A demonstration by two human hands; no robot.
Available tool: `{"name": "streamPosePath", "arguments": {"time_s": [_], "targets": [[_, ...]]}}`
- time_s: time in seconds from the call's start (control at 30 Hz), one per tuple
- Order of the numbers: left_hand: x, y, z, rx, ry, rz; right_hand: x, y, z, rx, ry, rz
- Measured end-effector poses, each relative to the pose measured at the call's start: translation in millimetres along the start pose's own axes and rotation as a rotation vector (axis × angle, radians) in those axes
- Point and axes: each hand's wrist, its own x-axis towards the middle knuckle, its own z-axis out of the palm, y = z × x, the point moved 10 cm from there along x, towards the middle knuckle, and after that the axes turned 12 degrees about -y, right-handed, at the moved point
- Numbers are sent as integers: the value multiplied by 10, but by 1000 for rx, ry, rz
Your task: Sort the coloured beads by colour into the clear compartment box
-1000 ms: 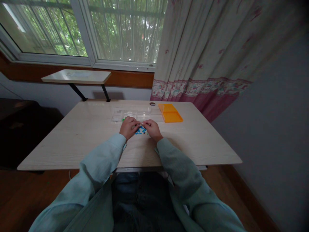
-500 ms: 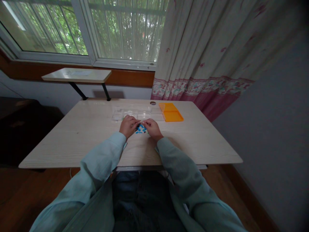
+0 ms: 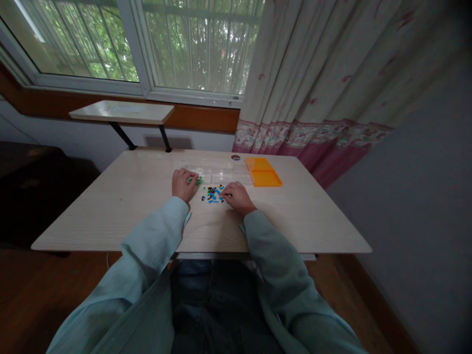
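Observation:
Small blue, dark and green toy-brick pieces point(image 3: 213, 195) lie scattered on the tabletop between my hands. At the left end of a clear plastic compartment box point(image 3: 222, 174), my left hand point(image 3: 183, 185) has its fingertips pinched together over a heap of green pieces point(image 3: 199, 180). Whatever that pinch holds is too small to make out. My right hand point(image 3: 238, 196) is low at the right edge of the scattered pieces, thumb and fingers closed. Something small and dark shows at its fingertips, of a kind I cannot tell.
An orange plastic case point(image 3: 266, 174) lies beside the clear box on its right. A raised white shelf point(image 3: 125, 112) on black legs stands at the back left of the wooden desk point(image 3: 302, 216). Behind the desk are a window and a long curtain point(image 3: 313, 98).
My hands were together above the pieces and have come apart. The left moved left and away from me to the green pieces; the right shifted slightly right. More of the scattered pieces show.

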Motion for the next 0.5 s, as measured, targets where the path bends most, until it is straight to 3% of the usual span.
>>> {"name": "streamPosePath", "arguments": {"time_s": [0.5], "targets": [[0,10,54,-4,-33,9,-13,-117,-18,-86,-24,51]]}}
